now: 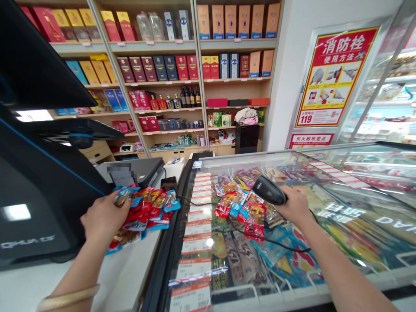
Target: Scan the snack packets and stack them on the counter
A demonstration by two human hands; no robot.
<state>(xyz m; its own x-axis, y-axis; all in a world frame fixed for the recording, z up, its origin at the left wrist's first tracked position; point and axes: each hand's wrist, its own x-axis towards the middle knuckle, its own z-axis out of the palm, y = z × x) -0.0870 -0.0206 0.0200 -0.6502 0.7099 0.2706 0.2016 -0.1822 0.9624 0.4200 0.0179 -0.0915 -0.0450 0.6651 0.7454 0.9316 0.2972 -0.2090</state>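
My left hand (105, 214) is closed on a small snack packet (122, 197) at the edge of a heap of red and blue snack packets (151, 208) on the white counter. A black barcode scanner (269, 190) is gripped in my right hand (295, 203), held above the glass top of a freezer, its head tilted toward the left. Beneath and left of the scanner, several more red and blue packets (255, 216) lie on the glass. The scanner's black cable (273, 242) loops across the glass toward the counter.
The chest freezer (227, 299) holds many bagged goods. Price labels (195, 247) line its left side. At the left stand a black checkout machine (35, 195) and its dark screen. Behind are shelves (169, 43) of boxed bottles and a red wall poster (336, 78).
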